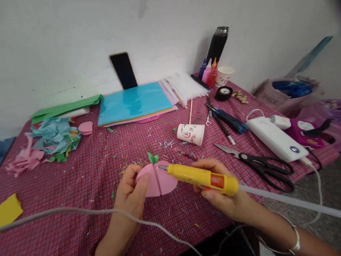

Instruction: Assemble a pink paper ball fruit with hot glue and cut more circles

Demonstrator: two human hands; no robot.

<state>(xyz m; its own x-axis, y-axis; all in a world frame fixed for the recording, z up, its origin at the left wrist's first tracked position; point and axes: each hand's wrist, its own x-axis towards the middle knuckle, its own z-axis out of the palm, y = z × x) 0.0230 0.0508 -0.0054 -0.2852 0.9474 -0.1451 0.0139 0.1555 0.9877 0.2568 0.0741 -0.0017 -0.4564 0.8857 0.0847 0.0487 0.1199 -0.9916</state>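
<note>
Left hand [132,190] has its grip clamped on the pink paper shape [166,182], thumb pressed over its left half, holding it low over the red checked desk [78,233], right in front of the person. Right hand [222,197] is wrapped tight round the yellow glue gun [202,177], nozzle touching the shape's centre fold just under the green leaf [153,158]. A tipped paper cup [191,134] lies behind, black scissors [261,165] lie off to the right, and a grey cable [61,212] trails across the near side.
</note>
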